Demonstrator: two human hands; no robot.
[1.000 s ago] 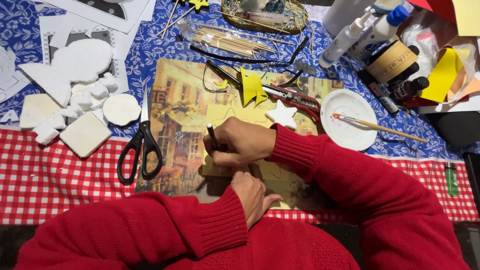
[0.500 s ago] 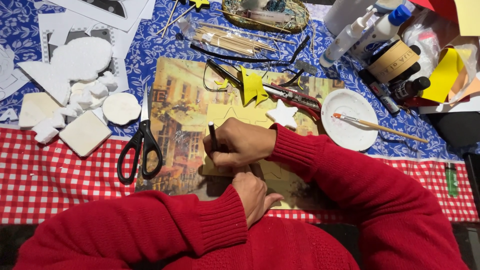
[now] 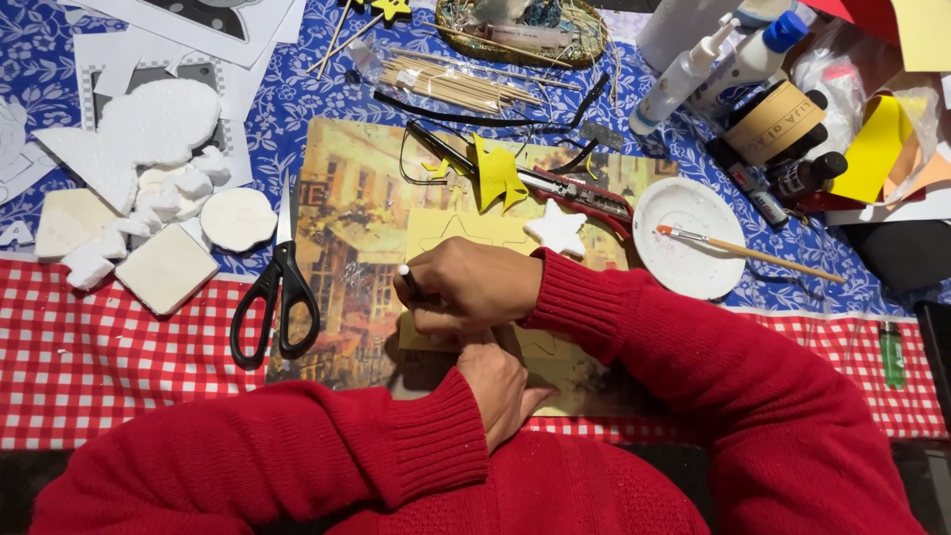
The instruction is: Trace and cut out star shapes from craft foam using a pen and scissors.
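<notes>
At centre frame, the right hand (image 3: pixel 474 287) is curled shut around 1 dark pen (image 3: pixel 407 279), white cap end poking up at its left side; the tip is hidden under the hand. Just below it, the left hand (image 3: pixel 500 381) lies palm-down, fingers loosely flat, pressing on 1 pale yellow sheet (image 3: pixel 446 230) w/ a star outline drawn on it. That sheet lies on 1 picture placemat (image 3: pixel 352 213) showing a painted street scene, mid-frame. Both arms in red knit sleeves.

Left of the hands: 1 pair of black-handled scissors (image 3: pixel 277 297), blades pointing up, straddling mat edge & red-check cloth (image 3: pixel 99 357). Upper left: white foam pieces (image 3: pixel 139 213), approx. 10, incl. 1 large shape, 1 round disc, 2 square blocks; the small bits are too clumped to count exactly.

Above the hands: 1 yellow foam star (image 3: pixel 497 173) folded upward, 1 white foam star (image 3: pixel 556 228) just right of the sheet, 1 red-handled cutter (image 3: pixel 584 193) touching neither hand. Right of centre: 1 white paper plate (image 3: pixel 688 238) w/ 1 paintbrush (image 3: pixel 748 253) lying across it, handle out over the rim to the right.

Top centre: 1 bag of wooden skewers (image 3: pixel 456 84), 1 wicker tray (image 3: pixel 520 25). Upper right: 2 white glue bottles (image 3: pixel 713 69), 1 roll of brown tape (image 3: pixel 773 119), 2 small dark bottles (image 3: pixel 807 173). Far right edge, on the check cloth: 1 green lighter (image 3: pixel 892 352).
</notes>
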